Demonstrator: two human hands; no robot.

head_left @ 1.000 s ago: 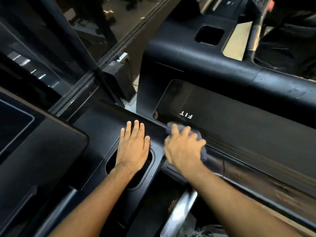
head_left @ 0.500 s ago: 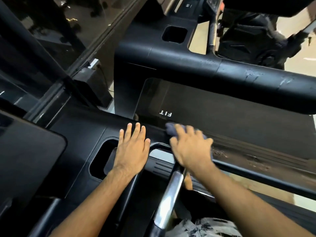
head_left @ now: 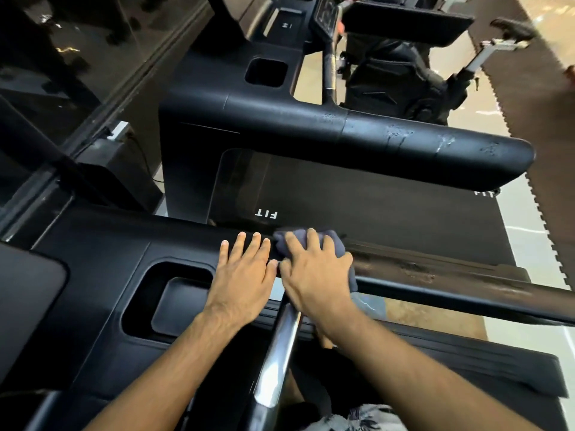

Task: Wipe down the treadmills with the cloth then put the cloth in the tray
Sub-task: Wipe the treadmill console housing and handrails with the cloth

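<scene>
Standing alongside, one sees two black machines filling the floor. The person leans over the console of the near treadmill (head_left: 93, 259). Beyond it is the neighbouring treadmill (head_left: 199, 119), its belt (head_left: 389, 219) printed with FIT. From the near console a side rail (head_left: 466, 287) runs off to the person's right, its long axis lying roughly level across the view. Further out, the top of the rail looks dull and streaked. Sunk in the console to the left is a rounded tray (head_left: 137, 306), which I take to be where the cloth ends up. A chrome bar (head_left: 277, 362) rises between the forearms.

The left hand (head_left: 245, 278) lies flat on the console just beside the tray's right edge, fingers straight and close together, holding nothing. The right hand (head_left: 314, 275) sits right up against it. Its grip is bent over the cloth (head_left: 329, 236), a grey-blue wad pressed onto the root of the rail, with an end hanging below the palm.

The wiping looks only part done. The streaked length lies to the right of the grip, so the stroke should follow the rail outward, and the right hand is the one placed for it. The tray lies the other way, past the left hand.
</scene>
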